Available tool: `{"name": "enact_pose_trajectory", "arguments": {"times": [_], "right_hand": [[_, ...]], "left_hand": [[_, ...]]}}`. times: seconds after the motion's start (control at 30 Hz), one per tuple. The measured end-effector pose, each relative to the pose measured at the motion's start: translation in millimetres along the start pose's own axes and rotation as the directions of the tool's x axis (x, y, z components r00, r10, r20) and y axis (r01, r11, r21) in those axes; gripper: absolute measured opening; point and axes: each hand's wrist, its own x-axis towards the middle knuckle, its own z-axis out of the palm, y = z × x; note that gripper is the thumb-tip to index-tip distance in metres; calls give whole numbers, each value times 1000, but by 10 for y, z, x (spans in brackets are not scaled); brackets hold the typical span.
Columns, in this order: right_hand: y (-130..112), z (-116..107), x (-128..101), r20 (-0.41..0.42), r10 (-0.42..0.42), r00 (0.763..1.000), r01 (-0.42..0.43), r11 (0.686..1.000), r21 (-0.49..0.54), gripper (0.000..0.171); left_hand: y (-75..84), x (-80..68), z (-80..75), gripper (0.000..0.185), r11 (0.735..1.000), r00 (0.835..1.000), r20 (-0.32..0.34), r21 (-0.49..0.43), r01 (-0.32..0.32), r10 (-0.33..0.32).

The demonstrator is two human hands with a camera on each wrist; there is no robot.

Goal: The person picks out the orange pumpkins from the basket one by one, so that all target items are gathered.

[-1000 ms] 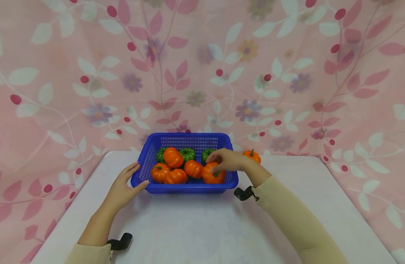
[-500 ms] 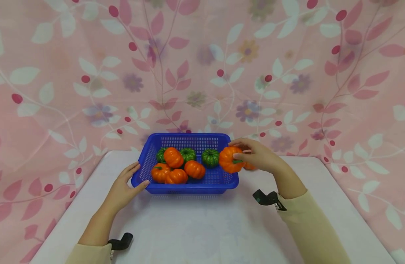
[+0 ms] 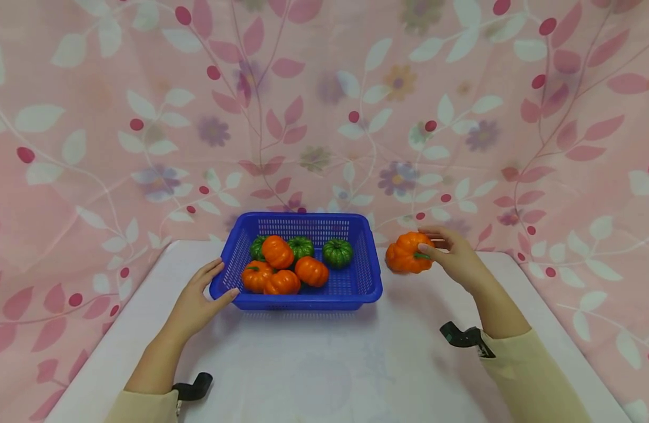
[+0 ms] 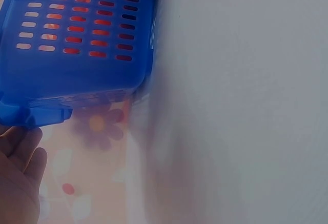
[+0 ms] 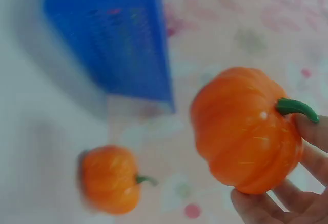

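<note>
An orange toy pumpkin with a green stem is held in my right hand, raised right of the blue basket. In the right wrist view, thumb and fingers grip this pumpkin near its stem. A second orange pumpkin sits on the table, mostly hidden behind the held one in the head view. My left hand rests at the basket's left end, fingers extended and thumb on the front rim. In the left wrist view its fingertips touch the underside of the rim.
Inside the basket lie several orange pumpkins on the left and in the middle, with green striped pumpkins behind them. The white table ends at a pink floral cloth behind.
My right hand took the orange pumpkin from the basket's right side, lifted it over the rim and carried it right. The left hand and basket have stayed in place.
</note>
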Motion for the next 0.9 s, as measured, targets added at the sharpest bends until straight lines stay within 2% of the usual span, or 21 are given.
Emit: {"name": "enact_pose_trajectory", "arguments": {"times": [0.2,0.37,0.5,0.57,0.63,0.8,0.9], "right_hand": [[424,-84,65,-113,102,988,-95,994,62,62],[704,-117,166,-162,165,973,-140,978,153,57],[909,-103,251,-190,283,940,-237,943,235,58],[1005,-95,285,-200,346,917,-277,911,306,58],[1075,-86,313,-205,411,888,-310,866,393,57],[1201,-46,390,-184,547,817,-342,716,608,34],[1254,-17,416,-156,605,780,-376,654,656,28]], "left_hand": [[27,1,-11,83,1000,1000,2,-7,-1,1],[60,-5,-30,82,1000,1000,3,-5,3,-3],[59,-8,-31,82,1000,1000,5,-4,8,-8],[56,-7,-27,82,1000,1000,5,-4,8,-8],[55,-8,-22,82,1000,1000,2,-4,3,-3],[67,-16,-32,82,1000,1000,3,-7,4,-4],[82,-15,-45,82,1000,1000,10,-11,11,-11]]}}
